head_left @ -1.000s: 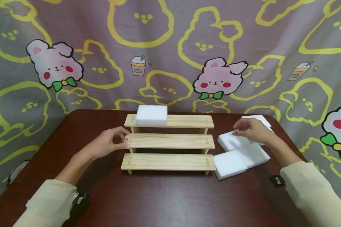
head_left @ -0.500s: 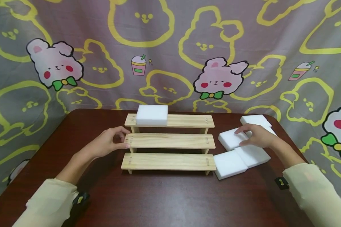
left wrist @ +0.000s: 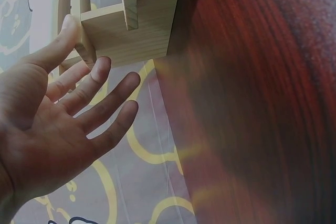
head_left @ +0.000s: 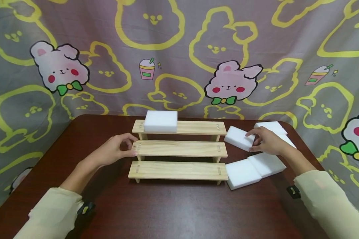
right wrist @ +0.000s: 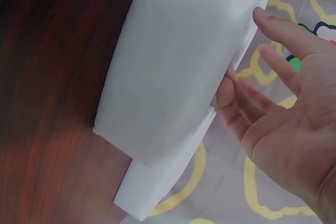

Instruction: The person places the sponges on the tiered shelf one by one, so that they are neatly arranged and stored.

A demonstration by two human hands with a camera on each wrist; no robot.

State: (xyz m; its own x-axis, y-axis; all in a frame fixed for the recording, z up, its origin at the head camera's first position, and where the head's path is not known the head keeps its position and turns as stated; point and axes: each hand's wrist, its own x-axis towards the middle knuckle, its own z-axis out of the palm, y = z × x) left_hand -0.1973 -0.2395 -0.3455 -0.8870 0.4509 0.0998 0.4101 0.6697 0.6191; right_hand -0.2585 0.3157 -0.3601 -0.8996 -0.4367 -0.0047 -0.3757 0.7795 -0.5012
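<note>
A three-tier wooden step shelf stands on the table. My left hand pinches the left end of its middle tier, and in the left wrist view the thumb lies against that board's edge while the other fingers spread loosely. To the right of the shelf, my right hand pinches a white foam block by its right end, index finger on the far side and thumb on the near side. The block lies at a slant, its left corner near the top tier's right end. Another white block sits on the top tier, toward its left.
Two white blocks, one nearer the shelf and one farther right, lie by the bottom tier's right end. More white blocks lie behind my right hand. A patterned curtain hangs behind the dark red-brown table.
My right hand has come down onto a foam block, gripped it, and shifted it left and back, turning it away from the other blocks. My left hand stays at the shelf.
</note>
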